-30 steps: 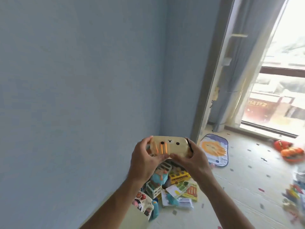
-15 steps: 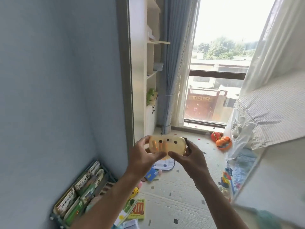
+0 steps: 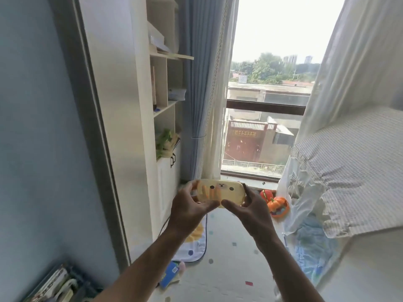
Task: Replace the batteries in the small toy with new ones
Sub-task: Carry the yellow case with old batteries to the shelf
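Since the earlier frame the view has turned to the right: the heap of toys by the blue wall is gone from sight, and the window [image 3: 265, 136] now stands straight ahead. Both hands stayed on the small pale-yellow plastic toy with rounded corners and a printed animal face [image 3: 226, 190], which is held up in the air at chest height, in front of the window sill. The left hand [image 3: 190, 211] grips its left end, thumb under the lower edge and fingers curled behind. The right hand [image 3: 250, 211] grips the right end in the same way. Orange stripes mark the smooth front.

Behind the toy, on the speckled floor mat [image 3: 226, 253], lies a glossy orange pumpkin-shaped toy [image 3: 278, 205]. To the left stands a cream shelf unit [image 3: 161, 101] with a pleated blue curtain [image 3: 196, 83]; to the right a checked fabric cover [image 3: 353, 171] hangs over the furniture.
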`<state>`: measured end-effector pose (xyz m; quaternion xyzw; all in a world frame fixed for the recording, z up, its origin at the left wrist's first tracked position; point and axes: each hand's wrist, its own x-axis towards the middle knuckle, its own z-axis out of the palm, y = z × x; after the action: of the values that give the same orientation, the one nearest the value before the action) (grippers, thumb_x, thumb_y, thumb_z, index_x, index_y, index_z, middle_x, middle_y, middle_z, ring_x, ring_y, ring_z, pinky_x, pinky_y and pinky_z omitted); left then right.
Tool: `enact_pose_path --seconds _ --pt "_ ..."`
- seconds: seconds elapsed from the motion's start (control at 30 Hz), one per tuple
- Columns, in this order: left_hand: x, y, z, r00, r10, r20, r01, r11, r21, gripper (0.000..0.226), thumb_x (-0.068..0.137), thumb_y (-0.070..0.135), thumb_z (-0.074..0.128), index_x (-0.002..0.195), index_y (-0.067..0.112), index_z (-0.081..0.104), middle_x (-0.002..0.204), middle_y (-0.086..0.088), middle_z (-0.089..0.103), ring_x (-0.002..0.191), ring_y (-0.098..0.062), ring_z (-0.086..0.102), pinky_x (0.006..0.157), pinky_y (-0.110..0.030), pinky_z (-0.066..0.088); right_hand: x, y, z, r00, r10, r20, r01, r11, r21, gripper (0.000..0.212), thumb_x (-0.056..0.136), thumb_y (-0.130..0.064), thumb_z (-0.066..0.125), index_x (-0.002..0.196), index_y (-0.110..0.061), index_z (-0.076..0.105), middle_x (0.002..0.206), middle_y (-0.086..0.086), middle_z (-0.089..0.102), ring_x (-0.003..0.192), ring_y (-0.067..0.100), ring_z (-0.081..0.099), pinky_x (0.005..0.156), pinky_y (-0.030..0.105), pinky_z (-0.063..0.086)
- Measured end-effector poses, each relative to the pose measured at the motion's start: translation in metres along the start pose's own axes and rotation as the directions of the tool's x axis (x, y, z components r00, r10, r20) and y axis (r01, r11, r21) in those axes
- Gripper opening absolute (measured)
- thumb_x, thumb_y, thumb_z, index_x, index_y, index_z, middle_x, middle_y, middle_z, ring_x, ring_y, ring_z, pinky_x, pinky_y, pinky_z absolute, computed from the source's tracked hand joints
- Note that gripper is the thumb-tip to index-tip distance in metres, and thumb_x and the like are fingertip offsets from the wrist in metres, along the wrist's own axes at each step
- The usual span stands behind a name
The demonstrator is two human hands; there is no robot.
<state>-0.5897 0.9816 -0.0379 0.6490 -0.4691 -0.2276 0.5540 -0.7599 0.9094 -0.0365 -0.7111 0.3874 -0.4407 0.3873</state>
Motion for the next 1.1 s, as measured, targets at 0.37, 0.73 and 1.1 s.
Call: enact_pose_path --seconds 0.37,0.73,1.1 --pt "0.281 -0.034 0.077 0.998 -0.016 -0.053 0.018 0.999 0.037 0.087 0.064 0.032 0.098 0.139 0.018 0.057 0.127 -0.004 0.068 0.104 -0.018 0.073 0.077 -0.015 0.06 0.285 0.091 0.006 1.0 -0.01 0.007 0.011 1.0 -0.018 0.065 0.065 -0.045 0.089 0.121 -0.021 0.066 0.102 0.0 0.072 0.088 0.014 0.068 0.068 0.018 0.052" --pt "0.538 -0.062 0.137 0.953 -0.054 -0.3 0.084 0.992 0.089 0.075 0.066 0.029 0.096 0.132 0.016 0.062 0.115 0.004 0.073 0.095 -0.01 0.072 0.074 -0.014 0.055 0.585 0.167 0.039 0.957 -0.087 0.278 0.066 0.994 0.085 0.042 0.068 -0.028 0.091 0.103 -0.031 0.068 0.093 -0.008 0.076 0.079 0.0 0.071 0.066 0.019 0.057" --pt "0.787 -0.124 0.131 0.83 -0.076 -0.553 0.154 0.983 0.097 0.081 0.066 0.035 0.096 0.137 0.016 0.062 0.124 0.002 0.072 0.106 -0.009 0.067 0.075 -0.001 0.044 0.859 0.22 0.146 0.879 -0.189 0.438 0.128 0.978 0.165 0.033 0.066 -0.027 0.09 0.084 -0.041 0.065 0.086 -0.021 0.075 0.08 -0.001 0.069 0.079 0.03 0.059"
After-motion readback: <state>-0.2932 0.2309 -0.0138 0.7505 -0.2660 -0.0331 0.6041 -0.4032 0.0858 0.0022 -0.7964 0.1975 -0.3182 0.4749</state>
